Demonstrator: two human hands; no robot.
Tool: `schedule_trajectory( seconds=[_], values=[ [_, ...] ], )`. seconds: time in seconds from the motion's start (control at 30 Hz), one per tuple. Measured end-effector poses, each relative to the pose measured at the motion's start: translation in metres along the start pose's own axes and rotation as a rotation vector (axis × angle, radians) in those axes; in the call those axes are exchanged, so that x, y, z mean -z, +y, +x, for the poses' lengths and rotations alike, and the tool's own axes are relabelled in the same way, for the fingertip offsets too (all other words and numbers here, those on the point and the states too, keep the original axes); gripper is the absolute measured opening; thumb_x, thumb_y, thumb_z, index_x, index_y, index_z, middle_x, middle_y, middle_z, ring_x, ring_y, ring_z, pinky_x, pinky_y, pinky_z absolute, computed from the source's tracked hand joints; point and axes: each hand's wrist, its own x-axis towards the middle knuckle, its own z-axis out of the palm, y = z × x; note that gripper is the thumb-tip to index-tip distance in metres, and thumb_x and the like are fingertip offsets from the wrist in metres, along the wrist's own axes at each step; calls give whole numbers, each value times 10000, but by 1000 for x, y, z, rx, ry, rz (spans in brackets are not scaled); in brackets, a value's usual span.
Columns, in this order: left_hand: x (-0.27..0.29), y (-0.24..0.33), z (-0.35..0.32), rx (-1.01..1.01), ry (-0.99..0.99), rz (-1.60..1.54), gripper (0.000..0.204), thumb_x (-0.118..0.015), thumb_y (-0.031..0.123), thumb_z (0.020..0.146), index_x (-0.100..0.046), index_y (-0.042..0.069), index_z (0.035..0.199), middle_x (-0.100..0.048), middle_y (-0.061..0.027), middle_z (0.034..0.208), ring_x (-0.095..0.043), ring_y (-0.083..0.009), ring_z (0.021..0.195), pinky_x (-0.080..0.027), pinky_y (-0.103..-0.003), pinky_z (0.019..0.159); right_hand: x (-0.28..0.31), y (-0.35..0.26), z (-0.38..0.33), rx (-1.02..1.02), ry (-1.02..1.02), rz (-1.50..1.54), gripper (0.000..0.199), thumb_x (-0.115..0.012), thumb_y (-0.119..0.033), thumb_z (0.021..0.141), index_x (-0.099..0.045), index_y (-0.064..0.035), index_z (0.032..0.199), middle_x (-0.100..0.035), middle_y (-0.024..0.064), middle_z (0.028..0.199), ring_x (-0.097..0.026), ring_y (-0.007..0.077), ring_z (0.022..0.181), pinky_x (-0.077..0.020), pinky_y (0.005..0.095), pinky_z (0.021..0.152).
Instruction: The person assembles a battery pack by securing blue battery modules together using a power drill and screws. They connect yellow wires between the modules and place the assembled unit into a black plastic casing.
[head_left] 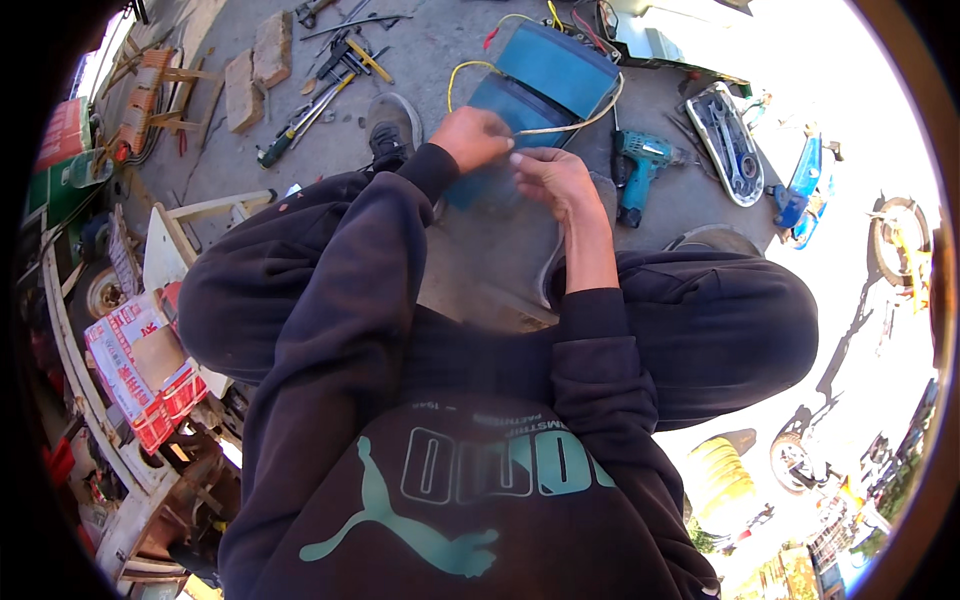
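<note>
My left hand is closed, its fingertips at the end of a pale yellow wire. The wire curves round to the right of two blue-wrapped blocks, which lie beyond my hands. Close beside it, my right hand has its thumb and fingers pinched together. What lies between those fingertips is too small to make out. Another yellow wire loops out on the left side of the blocks. A teal cordless drill lies on the ground to the right of my right hand.
Right of the drill lies a grey tray with wrenches, then a blue tool. Pliers and screwdrivers and bricks are at the far left. A red-and-white carton stands left of my knee. My shoe is near my left hand.
</note>
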Motion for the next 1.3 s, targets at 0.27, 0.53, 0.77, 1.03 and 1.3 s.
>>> schedule_trajectory(
  seconds=[0.27, 0.53, 0.77, 1.03, 1.3],
  values=[
    [13, 12, 9, -103, -81, 149, 219, -724, 152, 875, -722, -15, 1016, -736, -78, 837, -687, -146, 745, -557, -309, 718, 6, -1, 25, -103, -26, 37, 211, -795, -96, 879, -705, -31, 1058, -727, 36, 932, -677, 123, 764, -581, 276, 700],
    [7, 0, 10, -142, -64, 302, 275, -729, 171, 830, -756, 34, 1067, -757, -157, 909, -729, -281, 869, -560, -382, 817, 2, 0, 31, -79, -10, -251, 243, -827, -151, 851, -742, -3, 1023, -719, 39, 891, -675, 122, 735, -588, 262, 666],
    [12, -9, 17, -140, -80, 353, 247, -745, 184, 817, -783, 49, 1020, -758, -169, 946, -723, -323, 880, -560, -402, 822, 2, -3, 39, -109, -53, -307, 231, -818, -156, 860, -748, -8, 1022, -712, 22, 884, -640, 107, 719, -599, 265, 660],
    [16, -9, 20, -135, -126, 356, 231, -745, 161, 813, -786, 37, 1003, -756, -170, 903, -729, -283, 782, -569, -385, 757, -1, -8, 43, -85, -73, -396, 261, -824, -142, 849, -757, -35, 1078, -715, 14, 902, -627, 94, 741, -598, 261, 670],
    [14, -15, 19, -121, -133, 309, 236, -756, 155, 814, -783, 34, 1015, -758, -170, 902, -731, -272, 761, -574, -374, 751, 4, -5, 44, -17, -113, -436, 248, -788, -140, 884, -750, 9, 1079, -714, 33, 905, -662, 112, 776, -589, 258, 716]
  ],
)
